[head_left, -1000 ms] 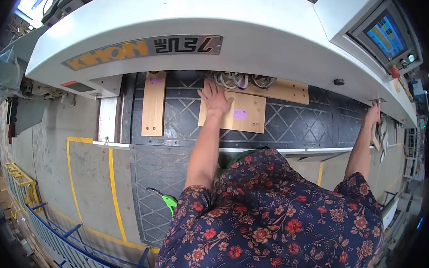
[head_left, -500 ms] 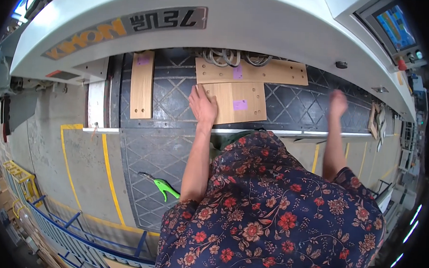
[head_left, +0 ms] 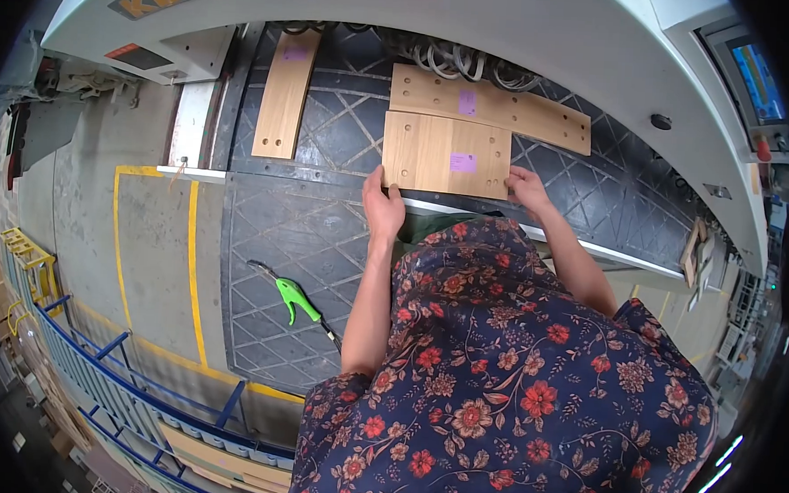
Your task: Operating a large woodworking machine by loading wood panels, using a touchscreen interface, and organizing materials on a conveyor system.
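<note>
A short, light wooden panel with drilled holes near both ends and a purple label lies on the dark belt. My left hand grips its near left corner, thumb at the front edge and fingers along the side. At the near right corner, my right hand has its curled fingers on the panel's edge. Just behind it, touching or almost touching, lies a longer drilled board, also labelled purple. A narrow board lies apart to the left, pointing away from me.
A white machine housing arches over the belt's far side, with grey coiled hoses beneath. A screen stands at far right. On the dark mat at left lies a green air gun. Blue rails run at lower left.
My right hand has come in from the right to the short panel's right corner. My left hand has shifted from the panel's top to its near left corner. The panel now sits straighter.
</note>
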{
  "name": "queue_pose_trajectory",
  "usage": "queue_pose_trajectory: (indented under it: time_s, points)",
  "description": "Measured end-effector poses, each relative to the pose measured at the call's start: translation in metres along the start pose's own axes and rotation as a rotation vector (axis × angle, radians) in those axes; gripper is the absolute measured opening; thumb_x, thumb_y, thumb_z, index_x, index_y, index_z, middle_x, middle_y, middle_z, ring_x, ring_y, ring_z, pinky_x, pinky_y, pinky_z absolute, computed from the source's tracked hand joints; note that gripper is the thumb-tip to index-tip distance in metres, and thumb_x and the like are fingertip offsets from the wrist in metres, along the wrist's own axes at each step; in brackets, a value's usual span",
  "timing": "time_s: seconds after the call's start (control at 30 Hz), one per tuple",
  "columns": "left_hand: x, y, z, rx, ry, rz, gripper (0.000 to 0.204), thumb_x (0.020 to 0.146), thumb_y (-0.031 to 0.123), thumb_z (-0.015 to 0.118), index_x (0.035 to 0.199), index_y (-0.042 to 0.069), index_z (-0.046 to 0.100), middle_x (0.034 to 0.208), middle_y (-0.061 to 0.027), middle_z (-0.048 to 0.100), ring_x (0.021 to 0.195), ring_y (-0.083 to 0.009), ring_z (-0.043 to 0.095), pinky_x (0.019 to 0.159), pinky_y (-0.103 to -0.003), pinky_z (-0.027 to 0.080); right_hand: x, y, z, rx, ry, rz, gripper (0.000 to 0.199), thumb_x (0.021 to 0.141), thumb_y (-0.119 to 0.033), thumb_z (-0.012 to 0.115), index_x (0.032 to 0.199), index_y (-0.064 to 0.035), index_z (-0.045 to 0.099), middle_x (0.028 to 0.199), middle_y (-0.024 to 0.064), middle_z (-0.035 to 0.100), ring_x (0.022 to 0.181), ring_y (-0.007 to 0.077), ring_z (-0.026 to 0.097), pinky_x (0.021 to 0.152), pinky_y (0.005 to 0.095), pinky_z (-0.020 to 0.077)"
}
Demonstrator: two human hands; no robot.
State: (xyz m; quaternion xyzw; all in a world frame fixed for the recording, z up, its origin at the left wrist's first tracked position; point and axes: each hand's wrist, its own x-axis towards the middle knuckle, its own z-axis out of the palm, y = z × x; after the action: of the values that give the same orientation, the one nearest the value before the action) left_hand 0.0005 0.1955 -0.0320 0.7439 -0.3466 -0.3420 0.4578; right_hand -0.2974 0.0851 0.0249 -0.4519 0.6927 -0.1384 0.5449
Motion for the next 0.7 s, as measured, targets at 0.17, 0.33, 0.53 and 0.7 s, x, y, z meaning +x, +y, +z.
queue_pose_trajectory:
  time_s: [0.17, 0.33, 0.53, 0.7]
  points:
    - [-0.005, 0.011, -0.005, -0.105, 0.076, -0.049, 0.044, 0.089, 0.000, 0.060, 0.132, -0.007, 0.058, 0.122, -0.0252, 0.065, 0.112, -0.0371, 0.063, 0.102, -0.043, 0.047, -0.007, -0.013, -0.005, -0.078, -0.037, 0.203, 0.039, 0.091, -0.011, 0.060, 0.128, -0.0001, 0.064, 0.105, 0.0039, 0.068, 0.090, 0.0129, 0.063, 0.076, 0.0251, 0.0497]
    - [-0.011, 0.039, -0.033, -0.219, 0.087, -0.031, 0.043, 0.092, 0.004, 0.064, 0.133, -0.008, 0.058, 0.115, -0.0181, 0.072, 0.109, -0.0246, 0.067, 0.099, -0.035, 0.049, -0.026, -0.023, -0.022, -0.007, 0.091, -0.006, 0.036, 0.089, -0.007, 0.065, 0.123, 0.0036, 0.066, 0.098, 0.0055, 0.070, 0.084, 0.0126, 0.062, 0.075, 0.0253, 0.0491]
    - [-0.002, 0.060, -0.045, -0.172, 0.082, 0.067, 0.044, 0.093, 0.012, 0.070, 0.131, -0.007, 0.061, 0.111, -0.0143, 0.073, 0.106, -0.0210, 0.067, 0.097, -0.032, 0.049, -0.033, -0.036, -0.025, 0.039, 0.138, -0.114, 0.034, 0.088, -0.006, 0.068, 0.121, 0.0033, 0.067, 0.100, 0.0054, 0.071, 0.083, 0.0109, 0.061, 0.073, 0.0250, 0.0483]
    - [0.006, 0.030, -0.046, -0.243, -0.009, -0.216, 0.043, 0.090, 0.013, 0.075, 0.125, -0.008, 0.063, 0.107, -0.0109, 0.071, 0.096, -0.0169, 0.067, 0.083, -0.028, 0.053, -0.045, -0.031, -0.006, 0.118, 0.159, -0.110, 0.036, 0.087, -0.006, 0.068, 0.122, 0.0035, 0.067, 0.099, 0.0047, 0.071, 0.083, 0.0101, 0.061, 0.073, 0.0237, 0.0472]
